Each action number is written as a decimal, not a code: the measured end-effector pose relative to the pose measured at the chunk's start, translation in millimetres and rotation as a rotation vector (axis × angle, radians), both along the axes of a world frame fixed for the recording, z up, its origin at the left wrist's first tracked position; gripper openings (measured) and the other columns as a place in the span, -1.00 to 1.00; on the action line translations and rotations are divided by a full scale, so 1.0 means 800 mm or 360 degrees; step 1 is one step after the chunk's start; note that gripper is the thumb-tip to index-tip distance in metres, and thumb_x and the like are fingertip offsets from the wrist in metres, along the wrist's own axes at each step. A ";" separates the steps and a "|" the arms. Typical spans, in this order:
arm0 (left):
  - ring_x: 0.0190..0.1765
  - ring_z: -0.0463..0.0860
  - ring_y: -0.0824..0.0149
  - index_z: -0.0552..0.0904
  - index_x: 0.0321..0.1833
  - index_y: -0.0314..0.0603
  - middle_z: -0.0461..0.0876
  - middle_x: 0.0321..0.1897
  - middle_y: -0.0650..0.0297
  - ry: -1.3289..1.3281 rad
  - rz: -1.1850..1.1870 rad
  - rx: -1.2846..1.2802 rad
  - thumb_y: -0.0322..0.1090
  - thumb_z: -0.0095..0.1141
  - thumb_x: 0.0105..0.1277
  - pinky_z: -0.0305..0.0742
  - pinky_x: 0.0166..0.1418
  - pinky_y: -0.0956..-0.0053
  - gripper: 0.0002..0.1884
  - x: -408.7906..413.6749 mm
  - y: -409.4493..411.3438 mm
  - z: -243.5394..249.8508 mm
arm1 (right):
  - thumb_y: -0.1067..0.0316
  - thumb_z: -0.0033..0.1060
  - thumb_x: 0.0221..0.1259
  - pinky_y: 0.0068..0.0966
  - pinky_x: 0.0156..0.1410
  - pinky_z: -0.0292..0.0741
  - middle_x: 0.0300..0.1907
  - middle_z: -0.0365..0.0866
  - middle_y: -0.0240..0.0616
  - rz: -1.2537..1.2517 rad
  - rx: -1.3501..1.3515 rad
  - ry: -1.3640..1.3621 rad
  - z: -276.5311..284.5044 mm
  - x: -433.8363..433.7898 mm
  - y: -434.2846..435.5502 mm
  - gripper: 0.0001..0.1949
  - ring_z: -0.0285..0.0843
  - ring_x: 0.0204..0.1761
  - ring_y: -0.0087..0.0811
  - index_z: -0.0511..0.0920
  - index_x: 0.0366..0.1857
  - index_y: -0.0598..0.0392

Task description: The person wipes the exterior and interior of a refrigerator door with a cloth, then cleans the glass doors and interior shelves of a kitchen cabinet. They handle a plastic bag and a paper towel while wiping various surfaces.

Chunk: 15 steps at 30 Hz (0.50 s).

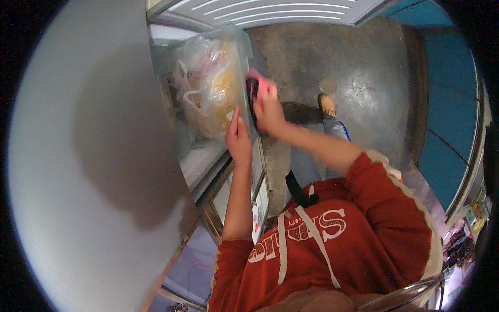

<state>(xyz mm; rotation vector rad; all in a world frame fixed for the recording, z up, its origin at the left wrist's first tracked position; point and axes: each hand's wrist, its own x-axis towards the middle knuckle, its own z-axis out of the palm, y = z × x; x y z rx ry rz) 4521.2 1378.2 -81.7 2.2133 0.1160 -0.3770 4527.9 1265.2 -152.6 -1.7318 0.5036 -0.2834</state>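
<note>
A translucent plastic drawer stands pulled out, holding clear plastic bags with yellowish and reddish contents. My left hand is at the drawer's near front corner, fingers pointing away from me; a small white piece shows by its fingertips. Whether the hand grips that piece or the drawer's rim is unclear. Just outside the drawer's front wall, my right hand is closed around a pink-and-black object, blurred and too indistinct to name.
A large pale smooth panel fills the left side. Beyond the drawer is a white ridged panel. Concrete floor lies to the right, with my sandalled foot on it and blue panels farther right.
</note>
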 end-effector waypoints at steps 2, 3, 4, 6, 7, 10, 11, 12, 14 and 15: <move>-0.16 0.54 0.46 0.54 0.36 -0.17 0.68 -0.09 0.24 0.0008 -0.0012 -0.0028 -0.37 -0.06 0.52 0.46 0.00 0.52 -0.61 0.001 0.005 -0.010 | 0.56 0.02 0.22 -0.27 0.40 0.32 0.35 0.09 0.13 0.0253 0.0168 0.0008 0.003 -0.083 0.027 -0.47 0.24 0.34 0.17 0.31 0.34 0.17; -0.21 0.50 0.48 0.52 0.38 -0.17 0.66 -0.15 0.29 -0.0028 -0.0022 -0.0008 -0.38 -0.07 0.52 0.44 -0.05 0.55 -0.60 -0.005 0.014 -0.019 | 0.56 0.02 0.22 -0.26 0.41 0.31 0.35 0.10 0.13 0.0296 0.0221 0.0038 0.011 -0.096 0.031 -0.47 0.23 0.35 0.17 0.32 0.33 0.17; -0.25 0.47 0.49 0.51 0.39 -0.17 0.63 -0.21 0.31 -0.0066 -0.0059 -0.0010 -0.38 -0.07 0.52 0.43 -0.10 0.55 -0.59 -0.005 0.013 -0.018 | 0.57 0.01 0.21 -0.26 0.42 0.30 0.34 0.10 0.13 0.0315 0.0263 0.0072 0.015 -0.101 0.032 -0.48 0.23 0.35 0.17 0.33 0.32 0.17; -0.32 0.40 0.52 0.49 0.41 -0.12 0.53 -0.32 0.38 -0.0062 -0.0058 -0.0034 -0.38 -0.07 0.53 0.36 -0.21 0.58 -0.58 -0.005 0.009 -0.010 | 0.59 0.00 0.21 -0.26 0.42 0.29 0.31 0.18 0.13 0.0216 0.0244 -0.0065 0.012 -0.083 0.025 -0.52 0.24 0.34 0.16 0.39 0.28 0.17; -0.35 0.35 0.54 0.49 0.42 -0.07 0.45 -0.37 0.42 -0.0013 -0.0027 -0.0054 -0.37 -0.06 0.53 0.31 -0.27 0.59 -0.58 -0.006 -0.004 0.004 | 0.58 0.04 0.19 -0.23 0.41 0.32 0.28 0.23 0.14 0.0161 0.0197 -0.0172 0.009 -0.058 0.012 -0.52 0.27 0.33 0.16 0.40 0.27 0.18; -0.39 0.30 0.57 0.48 0.44 -0.02 0.37 -0.42 0.47 -0.0062 -0.0036 -0.0045 -0.37 -0.07 0.54 0.24 -0.34 0.62 -0.57 -0.010 -0.009 0.008 | 0.56 0.10 0.17 -0.19 0.37 0.39 0.21 0.35 0.14 0.0041 -0.0032 -0.0362 0.003 0.038 -0.043 -0.53 0.36 0.27 0.16 0.43 0.23 0.20; -0.39 0.29 0.57 0.48 0.44 -0.01 0.37 -0.42 0.47 -0.0105 -0.0059 -0.0031 -0.37 -0.08 0.54 0.24 -0.34 0.62 -0.57 -0.011 -0.007 0.004 | 0.54 0.08 0.19 -0.18 0.35 0.41 0.19 0.39 0.13 0.0011 -0.0164 -0.0333 -0.004 0.071 -0.060 -0.55 0.39 0.24 0.15 0.45 0.22 0.19; -0.38 0.30 0.56 0.47 0.45 -0.01 0.36 -0.42 0.46 -0.0049 -0.0055 -0.0011 -0.38 -0.09 0.54 0.26 -0.32 0.61 -0.56 -0.012 -0.001 -0.003 | 0.51 0.10 0.19 -0.17 0.33 0.42 0.19 0.39 0.13 -0.0001 -0.0192 -0.0337 -0.011 0.105 -0.078 -0.57 0.41 0.21 0.15 0.48 0.20 0.15; -0.38 0.31 0.54 0.46 0.46 -0.02 0.39 -0.39 0.45 -0.0165 -0.0074 0.0002 -0.38 -0.10 0.54 0.28 -0.31 0.61 -0.55 -0.012 -0.011 -0.001 | 0.45 0.14 0.19 -0.16 0.30 0.44 0.19 0.39 0.12 0.0054 -0.0226 -0.0212 -0.033 0.156 -0.111 -0.62 0.45 0.17 0.15 0.52 0.14 0.10; -0.38 0.31 0.54 0.45 0.46 -0.02 0.41 -0.38 0.44 -0.0222 -0.0085 0.0012 -0.39 -0.10 0.53 0.29 -0.31 0.60 -0.55 -0.012 -0.015 0.000 | 0.42 0.17 0.19 -0.16 0.29 0.45 0.18 0.40 0.12 0.0119 -0.0226 -0.0084 -0.044 0.173 -0.123 -0.64 0.46 0.15 0.16 0.54 0.10 0.08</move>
